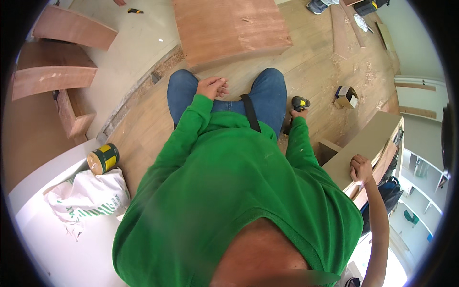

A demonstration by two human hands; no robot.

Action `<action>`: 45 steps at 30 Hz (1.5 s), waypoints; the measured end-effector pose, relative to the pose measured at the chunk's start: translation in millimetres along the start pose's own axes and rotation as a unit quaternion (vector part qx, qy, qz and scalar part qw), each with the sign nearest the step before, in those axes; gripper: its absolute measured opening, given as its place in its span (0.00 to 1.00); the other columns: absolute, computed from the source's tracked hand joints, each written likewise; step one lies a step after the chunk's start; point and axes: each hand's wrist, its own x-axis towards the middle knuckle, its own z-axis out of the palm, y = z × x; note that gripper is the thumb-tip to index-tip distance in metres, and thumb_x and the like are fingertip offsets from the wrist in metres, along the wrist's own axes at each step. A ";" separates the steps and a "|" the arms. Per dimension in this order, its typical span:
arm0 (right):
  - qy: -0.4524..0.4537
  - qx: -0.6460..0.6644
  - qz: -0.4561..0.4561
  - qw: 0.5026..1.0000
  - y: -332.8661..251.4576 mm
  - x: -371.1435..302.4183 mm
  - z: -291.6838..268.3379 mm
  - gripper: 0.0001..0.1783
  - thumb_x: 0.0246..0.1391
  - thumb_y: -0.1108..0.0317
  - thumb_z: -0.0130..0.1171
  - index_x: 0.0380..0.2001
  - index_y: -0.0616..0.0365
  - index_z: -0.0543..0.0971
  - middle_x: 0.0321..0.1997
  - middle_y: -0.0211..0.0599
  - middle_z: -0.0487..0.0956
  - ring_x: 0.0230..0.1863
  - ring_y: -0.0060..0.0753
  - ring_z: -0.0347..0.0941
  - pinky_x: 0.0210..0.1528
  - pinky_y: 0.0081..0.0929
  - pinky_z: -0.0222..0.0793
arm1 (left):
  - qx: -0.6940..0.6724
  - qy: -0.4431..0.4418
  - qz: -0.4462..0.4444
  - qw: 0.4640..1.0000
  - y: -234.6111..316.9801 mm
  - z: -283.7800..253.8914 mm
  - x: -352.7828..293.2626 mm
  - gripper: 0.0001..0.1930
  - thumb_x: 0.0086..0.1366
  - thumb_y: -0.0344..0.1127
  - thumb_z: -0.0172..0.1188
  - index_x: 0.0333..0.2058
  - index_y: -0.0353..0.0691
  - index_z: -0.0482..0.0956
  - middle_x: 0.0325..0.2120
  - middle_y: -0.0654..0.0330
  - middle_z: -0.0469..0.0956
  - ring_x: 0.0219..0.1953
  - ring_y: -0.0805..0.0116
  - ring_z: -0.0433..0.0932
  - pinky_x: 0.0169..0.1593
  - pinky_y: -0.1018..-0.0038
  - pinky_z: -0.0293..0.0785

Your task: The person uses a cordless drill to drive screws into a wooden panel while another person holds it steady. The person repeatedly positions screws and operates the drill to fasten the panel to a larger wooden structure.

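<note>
My left hand (212,88) is held above my left thigh, its fingers curled and pressed together. Whatever may be between those fingertips is too small to make out. Down beside my right knee, my right hand (299,114) grips a black and yellow cordless drill (300,102). Most of the drill's handle is hidden by that hand. In front of my knees stands a large reddish-brown wooden box (232,28), apart from both hands.
A co-worker's hand (362,168) rests on a pale cabinet panel (363,143) at right. A small open carton (346,97) stands on the floor among wood shavings. At left are wooden drawer boxes (55,76), a green and yellow can (103,158) and a white sack (91,196).
</note>
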 end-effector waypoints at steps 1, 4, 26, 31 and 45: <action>0.006 0.059 0.000 0.998 -3.6 0.7 -9.4 0.35 0.44 0.66 0.75 0.54 0.63 0.71 0.35 0.48 0.81 0.31 0.45 0.79 0.34 0.44 0.79 | 0.038 0.015 0.028 0.999 2.3 -0.8 0.3 0.12 0.69 0.31 0.70 0.48 0.32 0.89 0.38 0.56 0.87 0.37 0.66 0.88 0.37 0.73 0.80; -0.060 0.239 0.089 0.965 -36.2 -11.9 -69.5 0.21 0.51 0.65 0.74 0.43 0.65 0.77 0.26 0.43 0.79 0.19 0.37 0.74 0.19 0.39 0.70 | 0.164 0.048 0.152 0.974 7.6 -1.2 6.9 0.14 0.70 0.34 0.71 0.50 0.35 0.90 0.37 0.58 0.86 0.37 0.69 0.85 0.40 0.73 0.79; -0.309 0.312 -0.254 0.862 -306.5 -278.1 -116.9 0.13 0.62 0.79 0.67 0.50 0.67 0.82 0.29 0.32 0.80 0.22 0.20 0.72 0.25 0.24 0.68 | -0.175 -0.044 0.018 0.983 40.1 36.8 42.8 0.13 0.72 0.28 0.67 0.52 0.26 0.85 0.43 0.51 0.88 0.42 0.65 0.88 0.43 0.76 0.84; -0.265 0.262 -0.309 0.875 -289.9 -288.6 -87.5 0.14 0.59 0.70 0.74 0.46 0.62 0.86 0.31 0.29 0.85 0.23 0.19 0.76 0.26 0.25 0.72 | -0.214 -0.047 0.010 0.976 32.4 37.0 47.6 0.12 0.73 0.24 0.63 0.51 0.24 0.82 0.46 0.49 0.87 0.47 0.62 0.87 0.50 0.71 0.86; -0.312 0.351 -0.206 0.859 -279.4 -295.6 -95.8 0.11 0.61 0.77 0.69 0.46 0.66 0.85 0.32 0.32 0.84 0.21 0.20 0.73 0.22 0.24 0.69 | -0.215 -0.124 0.047 0.967 43.0 23.3 31.2 0.21 0.73 0.18 0.58 0.63 0.20 0.74 0.62 0.41 0.79 0.66 0.58 0.79 0.62 0.74 0.82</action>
